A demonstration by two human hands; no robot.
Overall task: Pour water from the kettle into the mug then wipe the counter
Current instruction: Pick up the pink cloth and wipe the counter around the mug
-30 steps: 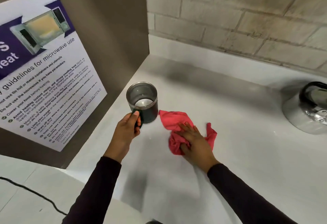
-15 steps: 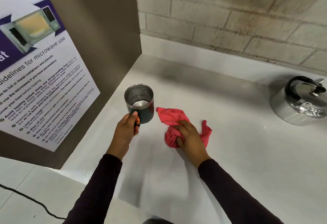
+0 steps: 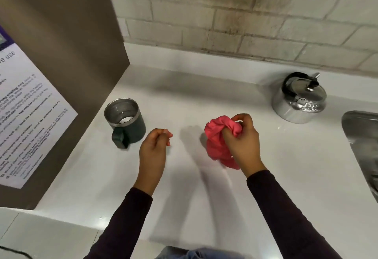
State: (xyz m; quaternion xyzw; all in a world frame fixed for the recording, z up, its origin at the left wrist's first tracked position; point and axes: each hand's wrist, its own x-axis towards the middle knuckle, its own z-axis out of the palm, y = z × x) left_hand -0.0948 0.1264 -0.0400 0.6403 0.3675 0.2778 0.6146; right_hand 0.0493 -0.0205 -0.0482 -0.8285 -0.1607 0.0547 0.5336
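A dark green mug with a steel inside stands upright on the white counter at the left, its handle toward me; some water shows at its bottom. My left hand hovers just right of the mug, apart from it, fingers curled with nothing in them. My right hand grips a bunched red cloth, lifted a little above the counter. A steel kettle with a black handle sits at the back right, clear of both hands.
A brown side panel carrying a microwave-guidelines poster walls off the left. A brick wall runs along the back. A steel sink edge shows at the far right. A black cable lies at the bottom left.
My left hand set the mug down on the counter and let go. My right hand stopped pressing the cloth flat, bunched it up and lifted it. The view shifted right, showing the sink.
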